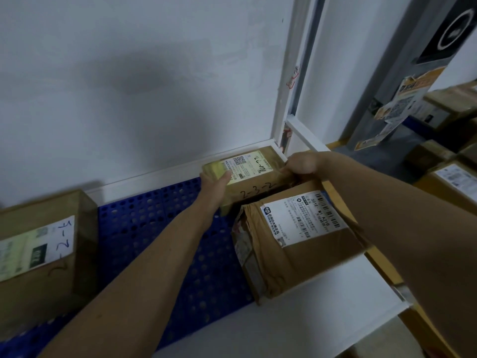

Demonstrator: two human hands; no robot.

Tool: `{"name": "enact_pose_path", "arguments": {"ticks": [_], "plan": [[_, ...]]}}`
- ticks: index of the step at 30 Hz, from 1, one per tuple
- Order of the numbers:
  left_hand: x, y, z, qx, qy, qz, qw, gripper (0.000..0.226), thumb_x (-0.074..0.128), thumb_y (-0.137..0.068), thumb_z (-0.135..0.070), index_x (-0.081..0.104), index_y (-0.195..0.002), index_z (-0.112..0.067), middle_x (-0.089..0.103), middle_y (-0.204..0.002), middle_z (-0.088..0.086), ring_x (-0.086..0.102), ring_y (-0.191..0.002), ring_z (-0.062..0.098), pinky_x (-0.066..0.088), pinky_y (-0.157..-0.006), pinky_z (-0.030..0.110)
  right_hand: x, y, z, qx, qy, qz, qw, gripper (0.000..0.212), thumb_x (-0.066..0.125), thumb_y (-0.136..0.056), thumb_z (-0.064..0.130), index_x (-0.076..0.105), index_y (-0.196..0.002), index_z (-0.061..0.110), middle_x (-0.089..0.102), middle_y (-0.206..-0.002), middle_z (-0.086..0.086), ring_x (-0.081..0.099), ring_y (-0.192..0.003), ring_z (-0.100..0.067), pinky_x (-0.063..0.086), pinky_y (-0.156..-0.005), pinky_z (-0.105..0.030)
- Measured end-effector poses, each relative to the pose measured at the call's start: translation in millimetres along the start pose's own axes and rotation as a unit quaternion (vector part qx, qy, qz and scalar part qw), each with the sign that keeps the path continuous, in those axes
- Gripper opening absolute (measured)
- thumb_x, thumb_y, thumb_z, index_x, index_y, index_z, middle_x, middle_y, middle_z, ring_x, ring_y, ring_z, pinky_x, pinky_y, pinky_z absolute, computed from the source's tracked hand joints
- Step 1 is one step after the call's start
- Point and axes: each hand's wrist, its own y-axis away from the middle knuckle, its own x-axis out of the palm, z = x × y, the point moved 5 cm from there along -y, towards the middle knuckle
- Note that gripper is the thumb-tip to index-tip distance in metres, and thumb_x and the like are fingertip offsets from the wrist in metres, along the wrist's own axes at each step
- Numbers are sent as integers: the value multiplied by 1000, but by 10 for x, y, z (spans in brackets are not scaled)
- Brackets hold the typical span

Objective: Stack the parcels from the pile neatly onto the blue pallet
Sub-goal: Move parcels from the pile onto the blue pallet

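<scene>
Leftmost, a brown parcel (44,244) with a pale label, already down on the blue pallet (160,228) at its left end. Right of that, a wide stretch of bare perforated pallet, unfilled. Further right, left hand (215,183) clasping the near-left corner of the small parcel (247,174), thumb lying over its top edge, other fingers hidden behind the box. Small parcel itself at the pallet's far right corner, hard against the white wall (129,86), handwritten marks on its top and side; whether fully resting or just above the pallet, impossible to tell. Right hand (302,165) curled over that parcel's far-right corner, gripping it, fingertips out of sight. Just nearer than the small parcel, a larger crumpled parcel (296,241) with a white barcode label, at the pallet's right edge and seemingly overhanging it. Beyond the pallet to the far right, more boxes (449,182) waiting. Judged early: two placed, a third being seated, most of the pallet open, nothing stacked yet.
</scene>
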Motion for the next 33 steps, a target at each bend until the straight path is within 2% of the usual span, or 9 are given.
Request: {"name": "enact_pose_path", "arguments": {"ticks": [2, 4, 6, 11, 16, 22, 26, 30, 33], "plan": [[15, -26, 37, 4, 28, -8, 1000, 82, 53, -94, -45, 1, -153, -22, 32, -153, 4, 39, -131, 22, 32, -108, 37, 1, -11, -6, 2, 35, -1, 999, 18, 52, -93, 22, 62, -92, 8, 66, -105, -12, 63, -85, -22, 46, -70, -28], [26, -1, 31, 12, 45, -15, 999, 78, 52, -96, -39, 2, -153, -22, 36, -149, 3, 44, -123, 17, 34, -98, 30, -21, -12, -14, 11, 77, -35, 996, 23, 49, -94, 20, 62, -104, 4, 62, -117, -16, 60, -104, -30, 41, -76, -31], [36, 13, 35, 10, 40, -17, 999, 78, 51, -97, -36, -1, -153, -22, 31, -151, 2, 41, -127, 19, 32, -103, 33, -53, -36, -44, 16, 80, -63, 995, 32, 51, -93, 21, 59, -119, 2, 60, -123, -18, 56, -114, -34, 41, -79, -33], [48, 219, -79, 11, 23, -17, 1000, 65, 48, -99, -36, 13, -150, -18, 39, -146, 3, 44, -111, 11, 33, -88, 26, -72, 56, -53, 1, 54, -41, 998, 23, 55, -93, 25, 62, -98, 3, 64, -109, -16, 61, -89, -24, 46, -78, -31], [129, 804, 98, -10, 16, -32, 999, 95, 39, -86, -70, -10, -152, -22, 4, -161, -3, 16, -145, 19, 16, -113, 41, -89, 407, -192, 33, -112, -61, 991, 28, 51, -95, 33, 57, -96, 6, 68, -87, -13, 62, -62, -20, 49, -52, -28], [477, 1412, 404, -34, 91, 13, 995, 123, 44, -53, -86, -1, -153, -31, 10, -159, -11, 16, -144, 13, 16, -113, 37, 204, 861, -518, -4, -277, 94, 956, 53, 50, -78, 72, 61, -87, 21, 66, -81, -5, 61, -80, -23, 43, -83, -37], [561, 1432, 426, -23, 117, 2, 993, 109, 58, -73, -69, -1, -154, -24, 20, -158, -1, 28, -141, 20, 26, -112, 37, 302, 939, -577, -33, -311, 115, 943, 46, 69, -71, 53, 65, -101, 18, 73, -94, -4, 69, -86, -20, 52, -86, -34], [580, 1361, 413, -22, 102, -22, 994, 100, 57, -83, -61, 0, -154, -20, 23, -157, 2, 32, -139, 22, 29, -114, 42, 297, 938, -483, -31, -290, 102, 951, 33, 63, -86, 39, 62, -108, 14, 72, -95, -5, 70, -79, -16, 56, -66, -28], [573, 1294, 396, -23, 88, -18, 996, 98, 55, -83, -62, 3, -154, -20, 24, -156, 2, 32, -139, 23, 29, -114, 42, 292, 927, -446, -33, -275, 108, 955, 27, 60, -88, 39, 62, -103, 15, 71, -94, -5, 69, -80, -17, 56, -67, -28]]}}
